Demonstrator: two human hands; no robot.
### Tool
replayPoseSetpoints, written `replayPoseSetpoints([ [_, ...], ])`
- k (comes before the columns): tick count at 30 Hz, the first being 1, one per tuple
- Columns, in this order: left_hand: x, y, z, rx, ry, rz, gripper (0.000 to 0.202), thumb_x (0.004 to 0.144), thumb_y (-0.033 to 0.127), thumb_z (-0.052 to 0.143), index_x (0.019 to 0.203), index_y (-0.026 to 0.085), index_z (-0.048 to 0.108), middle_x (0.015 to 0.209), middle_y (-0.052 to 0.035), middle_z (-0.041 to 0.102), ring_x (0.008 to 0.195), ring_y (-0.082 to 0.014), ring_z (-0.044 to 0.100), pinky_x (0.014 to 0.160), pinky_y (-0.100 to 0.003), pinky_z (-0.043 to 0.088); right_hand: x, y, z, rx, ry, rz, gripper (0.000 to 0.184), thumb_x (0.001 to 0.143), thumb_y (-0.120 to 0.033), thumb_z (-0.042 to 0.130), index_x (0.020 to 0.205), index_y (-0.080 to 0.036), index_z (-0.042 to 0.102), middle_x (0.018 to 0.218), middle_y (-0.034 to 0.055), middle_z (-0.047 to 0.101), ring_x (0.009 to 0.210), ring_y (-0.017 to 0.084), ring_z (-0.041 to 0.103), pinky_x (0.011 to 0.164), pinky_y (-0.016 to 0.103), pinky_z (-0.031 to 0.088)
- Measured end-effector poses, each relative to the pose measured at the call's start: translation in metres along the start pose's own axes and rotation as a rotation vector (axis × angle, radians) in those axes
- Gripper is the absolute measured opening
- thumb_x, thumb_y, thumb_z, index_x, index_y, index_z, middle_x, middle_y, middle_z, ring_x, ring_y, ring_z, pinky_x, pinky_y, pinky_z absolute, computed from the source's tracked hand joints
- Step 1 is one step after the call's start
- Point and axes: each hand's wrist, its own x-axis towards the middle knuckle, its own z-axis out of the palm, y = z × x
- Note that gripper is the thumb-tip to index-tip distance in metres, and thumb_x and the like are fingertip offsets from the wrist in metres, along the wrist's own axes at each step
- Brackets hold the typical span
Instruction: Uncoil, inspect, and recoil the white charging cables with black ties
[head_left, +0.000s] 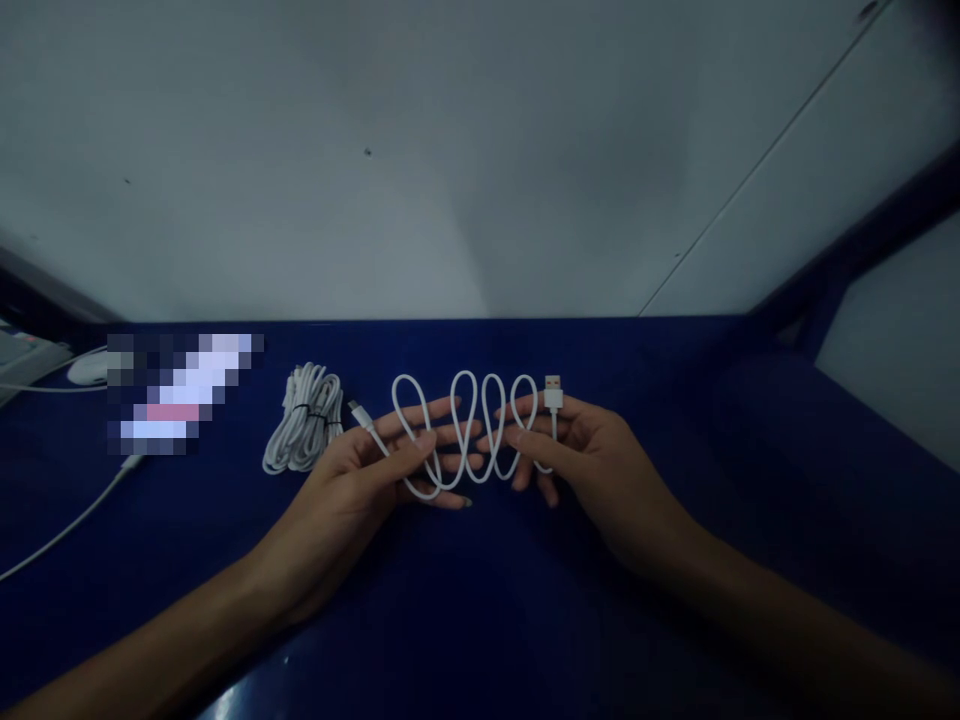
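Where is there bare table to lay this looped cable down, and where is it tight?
Bare blue table lies right of the right hand, and between the forearms near the front edge. It is crowded left of the left hand: the tied cable bundle sits close by, a loose cord beyond. The looped cable spans both hands.

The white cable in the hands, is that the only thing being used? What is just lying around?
In use:
- looped white cable, lying in loops on the blue table
- left hand at its small plug end
- right hand at its USB plug end

Lying about:
- tied cable bundle, left of the hands
- loose white cord, far left
- blurred patch: cannot tell
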Motion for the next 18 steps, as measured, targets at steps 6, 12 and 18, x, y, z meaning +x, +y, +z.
replayPoseSetpoints([
  [6,-0.0001,-0.0015,-0.0020,0.008,-0.006,-0.004,0.039,0.105,0.029,0.075,0.144,0.021,0.074,0.149,-0.0161,0.073,0.120,-0.0322,0.078,0.089,-0.039,0.069,-0.0017,-0.0005,0.0009,0.024,-0.020,0.004,0.023,0.095,-0.039,0.083,0.108,-0.020,0.078,0.074,0.0009,0.075,0.060,0.012,0.066,0.050,0.022,0.049],
  [12,0.0006,-0.0013,-0.0018,0.020,-0.025,-0.001,0.040,0.105,0.032,0.076,0.144,0.021,0.074,0.149,-0.0155,0.073,0.123,-0.0322,0.076,0.090,-0.039,0.068,-0.0008,-0.0006,0.0011,0.034,-0.032,0.018,0.026,0.095,-0.044,0.085,0.107,-0.021,0.080,0.075,0.0017,0.076,0.061,0.012,0.066,0.051,0.022,0.049],
  [18,-0.0007,-0.0011,-0.0022,0.021,-0.032,-0.009,0.041,0.104,0.032,0.077,0.143,0.022,0.075,0.144,-0.0152,0.076,0.119,-0.0301,0.077,0.091,-0.038,0.067,-0.0017,0.0008,0.0007,0.029,-0.038,0.006,0.032,0.094,-0.048,0.086,0.110,-0.021,0.080,0.076,0.0023,0.076,0.063,0.014,0.068,0.051,0.023,0.049],
])
